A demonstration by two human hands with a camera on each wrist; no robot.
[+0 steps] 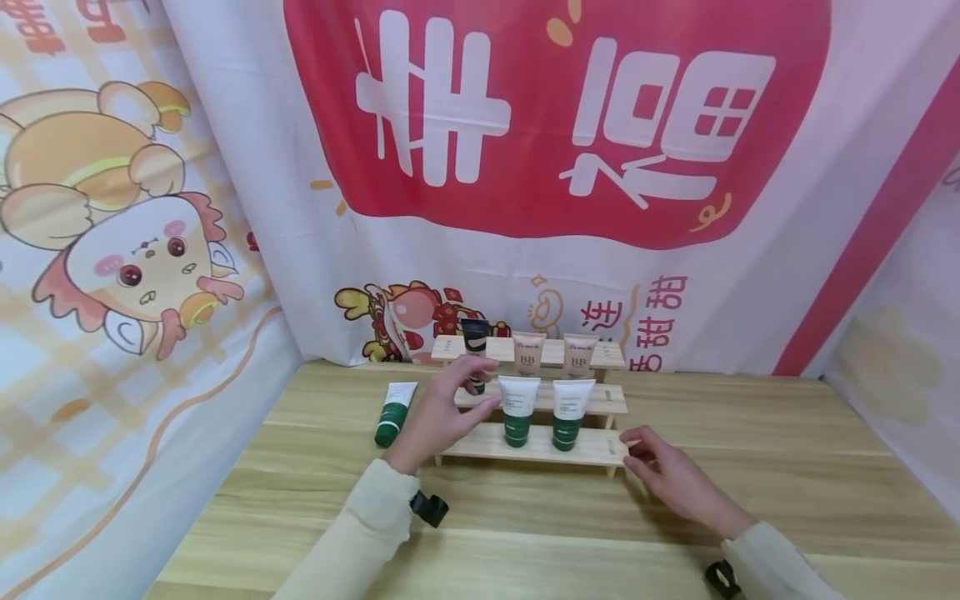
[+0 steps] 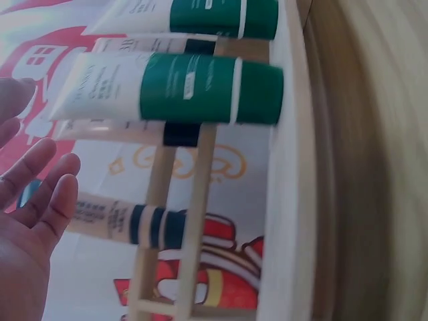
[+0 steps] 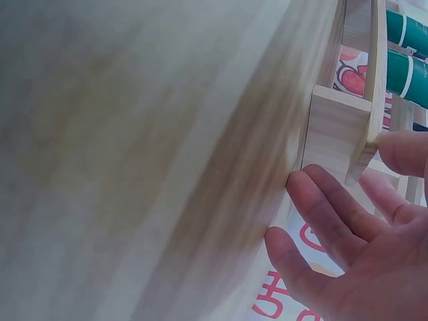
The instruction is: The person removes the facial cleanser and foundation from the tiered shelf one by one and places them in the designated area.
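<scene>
My left hand (image 1: 438,417) is raised in front of the left side of a three-tier wooden display stand (image 1: 476,443). Its fingers are spread, and in the left wrist view they overlap the upper end of a tube with dark bands (image 2: 110,217). To its right, two white-and-green tubes (image 1: 517,412) stand cap down on the lowest tier. My right hand (image 1: 675,479) is at the stand's right end, thumb (image 3: 401,152) right at the board's tip, the other fingers loosely extended. Two beige BB cream tubes (image 1: 528,354) stand behind.
Another white-and-green tube (image 1: 395,412) lies on the wood-grain table (image 1: 525,542), left of the stand. A printed cloth (image 1: 555,275) hangs close behind the stand, with more patterned cloth (image 1: 112,400) along the left side.
</scene>
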